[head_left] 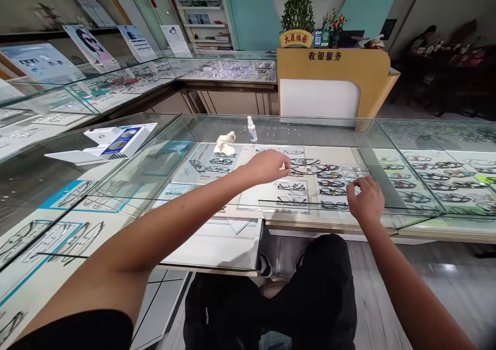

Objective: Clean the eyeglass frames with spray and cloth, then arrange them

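Note:
My left hand (270,166) reaches over the glass counter with its fingers curled in a pinch. At its fingertips is the left end of a pair of dark-framed eyeglasses (306,162), which stands out from the rows under the glass. My right hand (366,200) is above the counter's near edge, thumb and forefinger pressed together in a ring; whatever it may hold is too small to make out. Beyond my left hand, a crumpled cream cloth (225,143) and a small white spray bottle (251,129) rest on the glass top.
Rows of eyeglasses (332,191) lie inside the glass display counter (329,133). An opened white-and-blue box (126,139) sits on the left counter. Below it, a drawer (220,244) is pulled out beside my legs. A wooden cashier desk (372,74) stands behind.

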A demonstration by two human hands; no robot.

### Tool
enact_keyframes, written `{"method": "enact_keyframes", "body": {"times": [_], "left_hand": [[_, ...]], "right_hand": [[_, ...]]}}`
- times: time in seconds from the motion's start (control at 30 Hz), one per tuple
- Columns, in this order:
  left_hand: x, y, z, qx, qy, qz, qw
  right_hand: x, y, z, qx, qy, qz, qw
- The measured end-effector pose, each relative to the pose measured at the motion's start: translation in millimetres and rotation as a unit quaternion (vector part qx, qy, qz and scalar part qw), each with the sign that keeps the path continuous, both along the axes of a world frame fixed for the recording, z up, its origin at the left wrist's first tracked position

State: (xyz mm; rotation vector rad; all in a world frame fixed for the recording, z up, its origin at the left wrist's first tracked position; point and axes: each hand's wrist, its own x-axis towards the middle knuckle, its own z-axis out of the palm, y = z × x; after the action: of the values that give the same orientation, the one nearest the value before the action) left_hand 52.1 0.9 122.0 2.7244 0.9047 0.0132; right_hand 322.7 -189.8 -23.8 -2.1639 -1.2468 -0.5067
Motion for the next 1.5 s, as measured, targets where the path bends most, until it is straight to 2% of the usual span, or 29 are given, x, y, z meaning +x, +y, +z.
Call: {"method": "enact_keyframes", "body": {"times": [0.13,0.27,0.5,0.63,0.73,0.87,1.0,1.13,1.23,1.3,1.37,1.43,1.5], "left_hand": [[60.8,30.0,-23.1,0.105,0.017,-0.003,0.994],[89.5,46.7,-41.9,0.141,0.043,-0.022,0.989],[103.0,53.1,-54.9,0.146,0.049,-0.032,0.988],[104.1,54.5,-51.7,0.148,0.05,-0.027,0.987],[96.4,57.0,-42.8,0.15,0.046,-0.012,0.987],[71.2,53.5,-21.2,0.156,0.021,0.007,0.987],[31.2,32.3,7.3,0.16,-0.001,0.009,0.987],[-25.0,-2.4,31.3,0.117,-0.011,0.008,0.993],[-76.1,-29.3,40.9,0.05,0.018,0.0,0.999],[-110.1,-43.7,41.4,-0.01,0.045,-0.022,0.999],[-140.5,-52.7,35.4,-0.072,0.082,-0.025,0.994],[-165.2,-55.2,21.6,-0.137,0.118,-0.02,0.983],[-184.0,-50.9,0.3,-0.184,0.153,-0.006,0.971]], "right_hand": [[-2.8,0.6,2.2,0.014,0.021,-0.012,1.0],[-5.8,1.0,4.9,0.016,0.054,-0.014,0.998],[-7.8,1.8,7.9,0.018,0.077,-0.016,0.997],[-7.4,1.7,7.1,0.018,0.077,-0.017,0.997],[-6.8,1.5,5.8,0.019,0.077,-0.02,0.997],[-6.2,1.1,4.7,0.022,0.075,-0.02,0.997],[-4.9,-0.3,3.4,0.017,0.064,-0.02,0.998],[-1.6,-1.6,-0.2,0.016,0.049,-0.02,0.998],[1.1,-2.0,-3.5,0.015,0.042,-0.024,0.999],[2.5,-2.2,-5.4,0.013,0.034,-0.021,0.999],[3.6,-2.5,-6.7,0.011,0.023,-0.015,1.0],[4.2,-2.7,-7.6,0.01,0.013,-0.012,1.0],[4.6,-2.9,-8.1,0.008,0.005,-0.011,1.0]]}}
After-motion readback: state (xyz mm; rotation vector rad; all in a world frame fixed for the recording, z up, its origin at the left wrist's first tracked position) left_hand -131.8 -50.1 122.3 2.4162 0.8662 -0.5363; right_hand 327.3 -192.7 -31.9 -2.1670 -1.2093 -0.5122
